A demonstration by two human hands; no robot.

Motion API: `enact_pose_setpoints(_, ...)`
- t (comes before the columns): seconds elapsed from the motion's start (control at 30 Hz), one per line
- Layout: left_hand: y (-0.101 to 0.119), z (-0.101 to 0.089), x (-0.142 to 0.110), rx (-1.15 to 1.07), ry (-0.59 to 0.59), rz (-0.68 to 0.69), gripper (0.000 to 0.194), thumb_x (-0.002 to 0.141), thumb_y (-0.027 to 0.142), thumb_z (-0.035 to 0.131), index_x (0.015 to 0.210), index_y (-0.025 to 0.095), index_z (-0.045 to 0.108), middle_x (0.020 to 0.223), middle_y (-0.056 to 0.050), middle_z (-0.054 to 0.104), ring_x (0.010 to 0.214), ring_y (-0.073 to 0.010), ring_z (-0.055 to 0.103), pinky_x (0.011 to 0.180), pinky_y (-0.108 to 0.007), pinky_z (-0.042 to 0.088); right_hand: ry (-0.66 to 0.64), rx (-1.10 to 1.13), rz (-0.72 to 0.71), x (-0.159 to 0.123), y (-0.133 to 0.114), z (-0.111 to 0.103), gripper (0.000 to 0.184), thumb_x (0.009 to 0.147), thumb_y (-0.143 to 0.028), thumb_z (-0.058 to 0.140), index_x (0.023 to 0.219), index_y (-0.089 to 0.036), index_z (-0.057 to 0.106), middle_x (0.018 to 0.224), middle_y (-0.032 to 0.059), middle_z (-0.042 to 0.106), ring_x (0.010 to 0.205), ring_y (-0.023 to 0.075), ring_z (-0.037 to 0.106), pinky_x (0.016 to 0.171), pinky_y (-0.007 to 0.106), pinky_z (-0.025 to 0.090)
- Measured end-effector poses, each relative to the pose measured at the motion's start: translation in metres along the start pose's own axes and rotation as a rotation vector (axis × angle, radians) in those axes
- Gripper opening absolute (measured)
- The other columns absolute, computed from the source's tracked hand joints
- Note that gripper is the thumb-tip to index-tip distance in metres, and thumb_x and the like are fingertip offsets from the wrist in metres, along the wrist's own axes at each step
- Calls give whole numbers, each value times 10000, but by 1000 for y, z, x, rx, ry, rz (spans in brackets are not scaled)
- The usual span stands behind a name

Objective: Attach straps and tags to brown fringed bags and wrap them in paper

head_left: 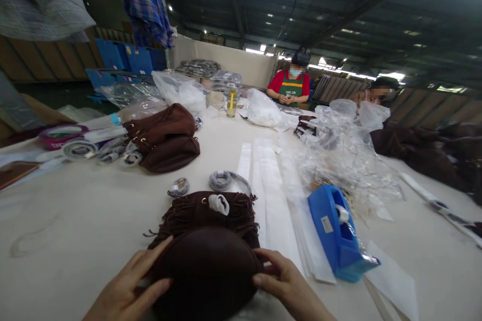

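– Where is the brown fringed bag [209,253]?
– On the desk [94,215], left of the blue tape dispenser [329,233]. The left hand [131,286] and right hand [282,281] grip its two sides, probably to keep it steady.
– Which way does it point?
– Its round end [205,281] faces the person, fringe [171,220] away. It seems longest that way.

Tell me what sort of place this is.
Likely a bag factory or workshop: dark brown bags share a broad worktable with a blue tape dispenser and heaped clear plastic, and a co-worker in a green apron is across it.
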State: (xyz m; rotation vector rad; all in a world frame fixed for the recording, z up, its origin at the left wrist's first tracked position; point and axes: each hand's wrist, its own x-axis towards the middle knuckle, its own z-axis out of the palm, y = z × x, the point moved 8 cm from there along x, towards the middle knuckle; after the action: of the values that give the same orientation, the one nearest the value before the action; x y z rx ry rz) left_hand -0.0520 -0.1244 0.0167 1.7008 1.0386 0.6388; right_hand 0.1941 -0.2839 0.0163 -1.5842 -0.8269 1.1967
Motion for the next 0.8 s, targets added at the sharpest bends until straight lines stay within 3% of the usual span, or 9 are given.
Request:
enact_pose_setpoints(0.1, 3, 13, 19, -235, -57, -240, 599, 560, 481, 726, 1082, 213, 609, 1040, -47, 663, 1014, -255, 586, 786, -277, 513, -66, 312, 17, 12, -5, 14, 389, 663, -402, 714, 957, -152, 667, 741, 12, 611, 620, 103, 529, 575, 209, 390)
enact_pose_setpoints(0.2, 10, 13, 29, -388, -69, -391, 659, 543, 467, 753, 1104, 167, 576, 966, -68, 682, 864, -244, 633, 632, -267, 509, -31, 503, 31, 22, -9, 12, 362, 644, -385, 744, 872, -112, 678, 683, 14, 607, 551, 75, 508, 528, 190, 368)
enact_pose_setpoints(0.33, 14, 11, 24, -529, -108, -382, 651, 507, 427, 812, 1078, 203, 593, 976, -50, 681, 852, -232, 629, 680, -284, 505, -45, 605, 77, 26, -8, 8, 361, 630, -401, 758, 815, -101, 679, 672, 39, 627, 573, 100, 552, 546, 211, 406)
enact_pose_setpoints(0.53, 3, 15, 6, -615, -63, -385, 530, 475, 382, 833, 927, 157, 668, 828, -43, 693, 735, -191, 612, 660, -266, 464, -35, 567, 114, 28, 10, 5, 415, 626, -388, 776, 926, -117, 687, 733, 62, 679, 590, 109, 582, 552, 209, 418)
enact_pose_setpoints(0.67, 18, 24, 7, -697, -143, -317, 460, 483, 275, 818, 904, 150, 679, 854, -45, 688, 824, -195, 599, 731, -259, 437, -45, 591, 154, 36, 25, 3, 389, 602, -375, 795, 898, -142, 699, 754, 70, 701, 642, 159, 631, 606, 258, 461)
enact_pose_setpoints(0.8, 24, 33, 11, -772, -215, -339, 389, 401, 150, 777, 778, 123, 685, 739, -36, 680, 702, -167, 592, 678, -245, 420, -73, 619, 162, 38, 28, 5, 350, 584, -367, 805, 833, -143, 705, 752, 76, 706, 669, 185, 651, 642, 283, 477)
